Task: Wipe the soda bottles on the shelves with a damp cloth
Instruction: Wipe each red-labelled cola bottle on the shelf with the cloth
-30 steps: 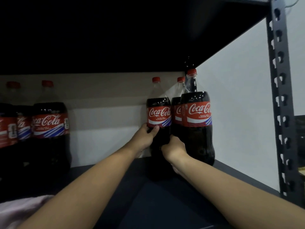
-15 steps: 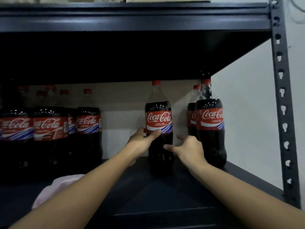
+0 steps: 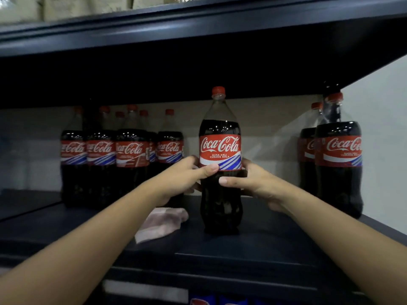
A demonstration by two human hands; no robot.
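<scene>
Keep the soda bottle [image 3: 220, 164] upright near the shelf [image 3: 242, 249] front edge — left hand [image 3: 182, 172] and right hand [image 3: 251, 181] fingers curled round it — then free one for the cloth [image 3: 160, 223].

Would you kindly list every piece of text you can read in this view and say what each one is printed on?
"Coca-Cola": red label of the held bottle, gripped by the left hand and right hand.
"RASA ASLI KURANG GULA": same label, below the logo.
"Coca-Cola", partly cut off: labels of the left bottles and right bottles.
Small print on those labels: too blurred to read.
</scene>
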